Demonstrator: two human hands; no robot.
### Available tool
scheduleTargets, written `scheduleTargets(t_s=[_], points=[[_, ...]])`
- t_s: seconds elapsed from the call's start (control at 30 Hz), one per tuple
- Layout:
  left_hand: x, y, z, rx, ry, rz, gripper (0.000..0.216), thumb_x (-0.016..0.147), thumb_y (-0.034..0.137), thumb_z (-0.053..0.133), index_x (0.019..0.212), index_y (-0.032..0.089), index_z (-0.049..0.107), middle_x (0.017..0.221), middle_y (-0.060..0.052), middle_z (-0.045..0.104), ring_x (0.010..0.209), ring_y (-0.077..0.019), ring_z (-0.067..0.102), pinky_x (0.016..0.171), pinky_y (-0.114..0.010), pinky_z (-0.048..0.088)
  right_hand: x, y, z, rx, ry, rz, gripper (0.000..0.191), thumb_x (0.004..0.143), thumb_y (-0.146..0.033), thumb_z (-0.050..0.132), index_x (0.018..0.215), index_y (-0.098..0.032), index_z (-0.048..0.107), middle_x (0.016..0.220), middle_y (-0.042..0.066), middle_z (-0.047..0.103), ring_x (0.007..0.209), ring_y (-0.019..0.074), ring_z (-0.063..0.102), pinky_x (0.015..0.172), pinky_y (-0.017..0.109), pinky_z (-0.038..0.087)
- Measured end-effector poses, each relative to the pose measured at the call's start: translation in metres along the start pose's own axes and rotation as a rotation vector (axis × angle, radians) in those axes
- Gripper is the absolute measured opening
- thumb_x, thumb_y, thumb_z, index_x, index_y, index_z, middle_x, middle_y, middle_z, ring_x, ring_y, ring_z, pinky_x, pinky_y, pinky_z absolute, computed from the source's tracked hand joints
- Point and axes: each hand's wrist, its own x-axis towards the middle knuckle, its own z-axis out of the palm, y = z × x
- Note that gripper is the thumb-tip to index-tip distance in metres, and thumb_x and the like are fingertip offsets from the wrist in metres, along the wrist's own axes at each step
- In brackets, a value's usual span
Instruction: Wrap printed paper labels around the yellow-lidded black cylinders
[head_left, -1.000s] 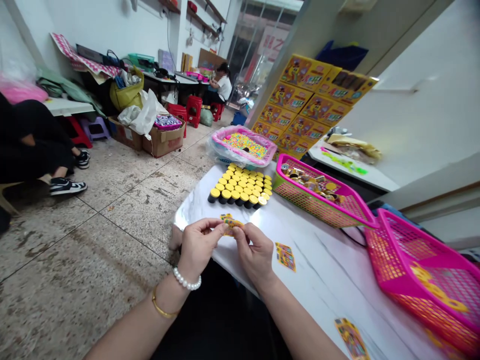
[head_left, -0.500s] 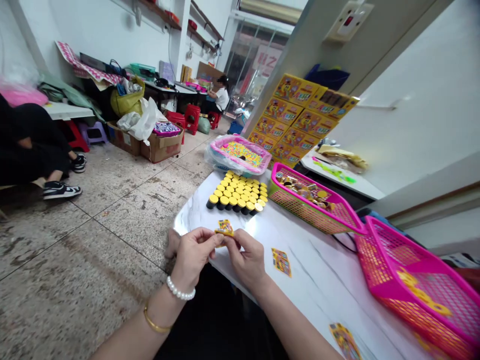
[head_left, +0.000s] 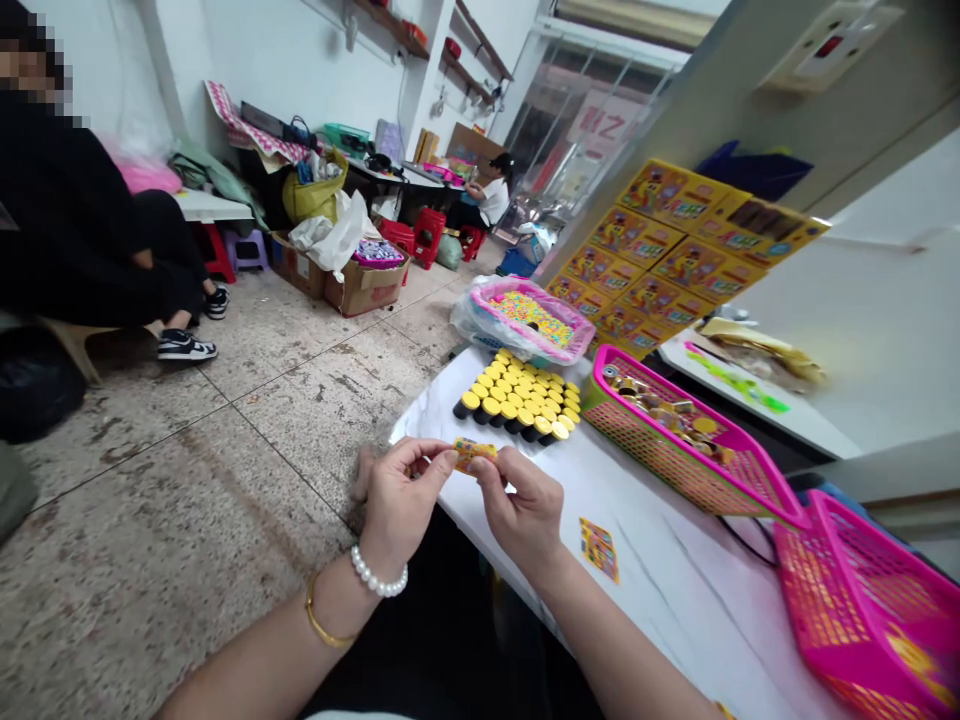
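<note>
Left hand (head_left: 401, 500) and right hand (head_left: 529, 505) are both pinching one little slip (head_left: 474, 456), yellow with colourful print and kinda bent, over the table's (head_left: 675, 610) near edge. Pink basket (head_left: 652, 455) beyond holds small tubs (head_left: 667, 412); plastic-lined basin (head_left: 579, 348) nearby is heaped with multicoloured bits (head_left: 525, 312).

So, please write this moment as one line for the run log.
left hand: pinches yellow printed piece | right hand: pinches other end | yellow-topped containers: on table, beyond hands
</note>
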Motion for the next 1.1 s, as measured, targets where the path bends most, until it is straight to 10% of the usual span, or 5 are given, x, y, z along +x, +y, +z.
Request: scheduleTargets(t_s=[0.37,0.5,0.63,0.87,1.1], points=[[0.007,0.01,-0.018,-0.155,-0.053,-0.218,0.032,0.064,0.039,0.087,0.075,0.012,0.074,0.053,0.001,0.06,0.035,-0.0021,0.036,0.034,-0.017,0.018,0.039,0.035,-0.002,-0.056,-0.239,-0.076,0.016,0.094,-0.03,0.058,0.095,-0.021,0.072,0.09,0.008,0.071,0.089,0.0224,0.065,0.083,0.037,0.052],[0.018,0.016,-0.024,-0.279,-0.132,-0.419,0.026,0.067,0.027,0.086,0.076,0.009,0.07,0.062,-0.004,0.067,0.037,-0.0005,0.039,0.033,-0.013,0.016,0.073,0.08,0.003,-0.47,-0.442,-0.168,0.039,0.08,-0.027,0.074,0.118,-0.025,0.071,0.144,0.013,0.054,0.141,0.0409,0.036,0.116,0.065,0.024],[0.029,0.021,-0.025,-0.393,-0.156,-0.54,0.009,0.076,0.011,0.076,0.077,0.006,0.069,0.065,-0.003,0.066,0.039,0.0014,0.038,0.031,-0.01,0.018,0.081,0.095,0.015,-0.516,-0.536,-0.24,0.022,0.08,-0.016,0.068,0.099,-0.024,0.076,0.131,0.01,0.063,0.145,0.0374,0.033,0.121,0.064,0.016],[0.041,0.026,-0.019,-0.524,-0.09,-0.64,0.019,0.087,0.002,0.057,0.07,0.009,0.059,0.066,-0.002,0.065,0.034,0.0023,0.033,0.027,-0.009,0.018,0.059,0.054,-0.01,0.301,-0.248,0.228,0.026,0.083,-0.042,0.073,0.101,-0.023,0.068,0.098,0.007,0.073,0.098,0.0256,0.069,0.093,0.047,0.054],[0.046,0.021,-0.003,-0.568,-0.176,-0.682,0.016,0.088,0.007,0.061,0.073,0.011,0.057,0.056,0.005,0.053,0.033,0.0017,0.032,0.029,-0.009,0.018,0.038,0.034,-0.023,0.739,-0.277,0.589,0.038,0.072,-0.05,0.083,0.093,-0.021,0.069,0.089,0.004,0.074,0.08,0.0172,0.07,0.076,0.033,0.058]])
